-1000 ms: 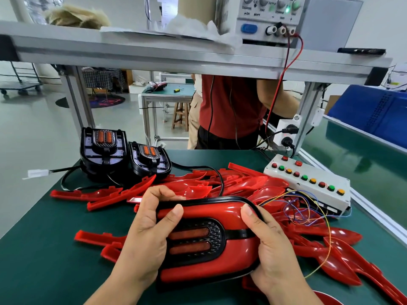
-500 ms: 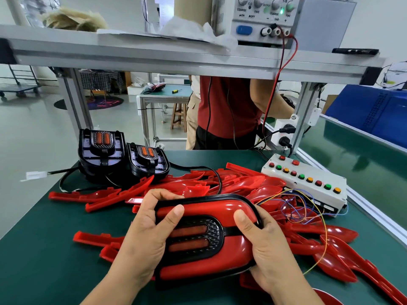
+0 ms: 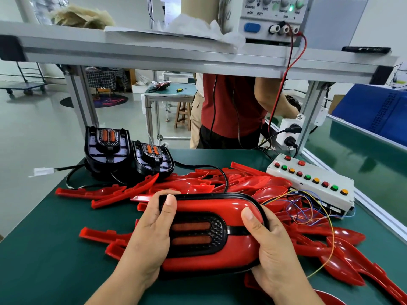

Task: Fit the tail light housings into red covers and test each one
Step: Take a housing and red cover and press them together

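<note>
Green matting [image 3: 44, 249] with a dull, faintly grainy face covers the bench, and a brushed aluminium shelf [image 3: 154, 56] spans the far side above it. Glossy red covers [image 3: 343, 256], long and spoon-shaped with pointed tips, lie heaped across the middle and right of the mat. At the near centre, over that heap, is the tail light [image 3: 209, 205]. It is a rounded oblong with a smooth red shell inside a black rim, a black honeycomb-textured inset and 2 dull amber bars. The left hand [image 3: 149, 234] grips its left end, thumb laid over the top. The right hand [image 3: 273, 249] clasps the right end, thumb pressed on the red shell. At the far left stand 2 black housings [image 3: 106, 150], ribbed and uncovered. A white button box [image 3: 312, 183] with round coloured buttons lies at the right, and a small white connector [image 3: 43, 172] sits at the left edge.
</note>
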